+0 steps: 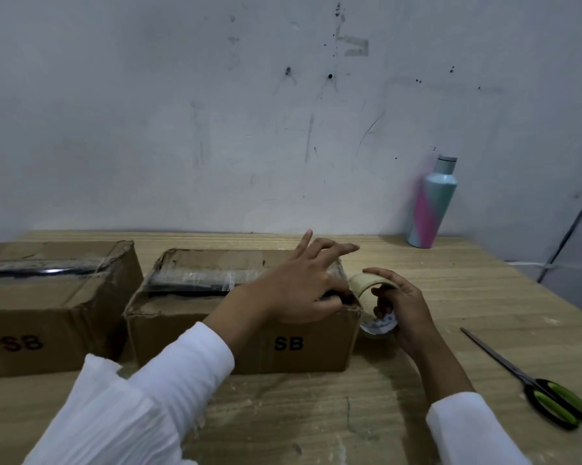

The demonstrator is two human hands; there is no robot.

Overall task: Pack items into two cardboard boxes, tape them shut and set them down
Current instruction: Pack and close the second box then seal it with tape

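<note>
Where legible, "SB" on cardboard boxes [54, 327] [162, 337]

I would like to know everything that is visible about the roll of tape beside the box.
The roll of tape is a tan, glossy ring; its inner core shows a white label with blue print. It stands on edge, tilted, close against the upper right corner of the right-hand box. The right hand grips it, fingers curled into the core. Whether it rests on the table cannot be told.

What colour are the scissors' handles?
The scissors have black handles with bright green inserts, seen best in the head view, lying on the table.
</note>
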